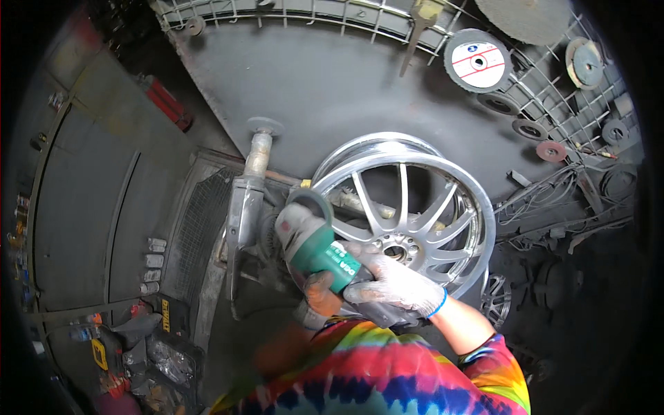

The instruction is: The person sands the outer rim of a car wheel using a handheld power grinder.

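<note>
Angle grinder (328, 257), green-bodied, lies across both gloved hands: the left hand (320, 301) is wrapped round its body from below, and the right hand (398, 282) is closed over its rear part. The dark disc (315, 201) is ahead of the left hand, by the rim of the alloy wheel (486, 228); whether they touch, I cannot tell. The wheel spreads ahead and to the right of the right hand, its hub just past the fingers.

If the disc caught a spoke edge or the rim, it could kick back and twist the grinder in the grip; a slipping right hand could meet the spokes. The tie-dye shirt (373, 366), close behind both hands, could snag if the tool recoiled.

Rim and spoke edges bound movement ahead and rightward. Left of the grinder head, a metal stand (243, 207) leaves only a narrow gap; more room lies left of the left hand.
</note>
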The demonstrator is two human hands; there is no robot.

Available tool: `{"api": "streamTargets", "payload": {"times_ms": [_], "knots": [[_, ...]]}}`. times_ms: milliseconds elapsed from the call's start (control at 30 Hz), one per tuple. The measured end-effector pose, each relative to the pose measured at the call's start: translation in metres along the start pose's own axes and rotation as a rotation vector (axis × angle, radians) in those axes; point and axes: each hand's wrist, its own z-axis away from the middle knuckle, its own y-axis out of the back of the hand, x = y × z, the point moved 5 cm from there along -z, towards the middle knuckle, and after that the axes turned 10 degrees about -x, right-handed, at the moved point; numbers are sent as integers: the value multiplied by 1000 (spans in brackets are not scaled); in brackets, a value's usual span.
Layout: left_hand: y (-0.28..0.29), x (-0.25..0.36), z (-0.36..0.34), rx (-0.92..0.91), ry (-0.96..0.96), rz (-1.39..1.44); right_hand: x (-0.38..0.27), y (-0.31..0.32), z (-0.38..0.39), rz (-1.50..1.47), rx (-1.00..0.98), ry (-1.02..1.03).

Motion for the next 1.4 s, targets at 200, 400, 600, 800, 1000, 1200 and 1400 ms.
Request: {"api": "streamTargets", "payload": {"times_ms": [200,400,600,800,1000,1200,1400], "knots": [[-28,-22,-91,-252,298,-486,29,4,59,-923,467,120],[-78,-9,-104,-225,468,-373,24,2,61,-878,466,241],[-26,12,5,-39,14,-1,-11,-18,10,-66,126,75],[-21,24,27,81,-111,53,-11,-45,-16,-24,-79,-223],[-36,20,-23,-127,80,-1,-14,-15,11,-366,317,172],[-82,-19,-127,-461,555,-598,16,-7,68,-1082,663,315],[-44,-6,-88,-320,502,-507,11,-1,49,-640,617,336]]}}
